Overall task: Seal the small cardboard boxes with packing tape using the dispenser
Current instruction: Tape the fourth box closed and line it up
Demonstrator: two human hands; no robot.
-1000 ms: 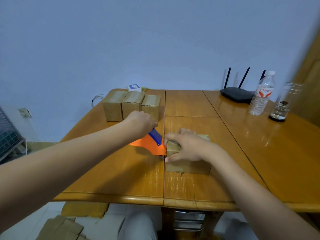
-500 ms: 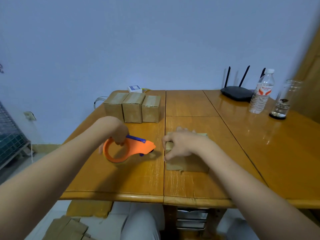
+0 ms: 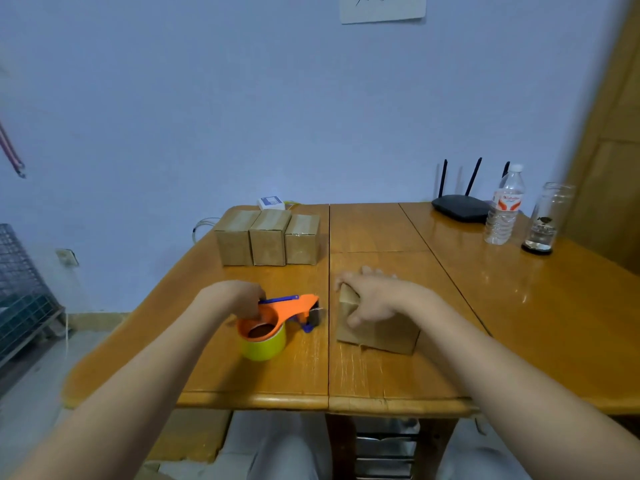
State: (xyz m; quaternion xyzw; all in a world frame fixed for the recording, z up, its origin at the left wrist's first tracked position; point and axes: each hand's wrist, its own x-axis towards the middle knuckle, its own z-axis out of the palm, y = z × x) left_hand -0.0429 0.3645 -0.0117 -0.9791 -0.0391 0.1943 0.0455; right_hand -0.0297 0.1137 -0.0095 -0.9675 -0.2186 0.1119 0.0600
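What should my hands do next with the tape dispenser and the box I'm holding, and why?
Probably bring the orange tape dispenser in your left hand across to the cardboard box, setting its blade end on the box's near-left edge. The dispenser sits on the table just left of the box, not touching it, and your right hand is on the box's top, steadying it.

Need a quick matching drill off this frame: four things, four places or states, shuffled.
1. tape dispenser
2. box
3. three boxes
4. water bottle

a. in a row at the far left of the table
b. under the right hand
c. beside the router
d. gripped by the left hand

Pairs: 1-d, 2-b, 3-a, 4-c
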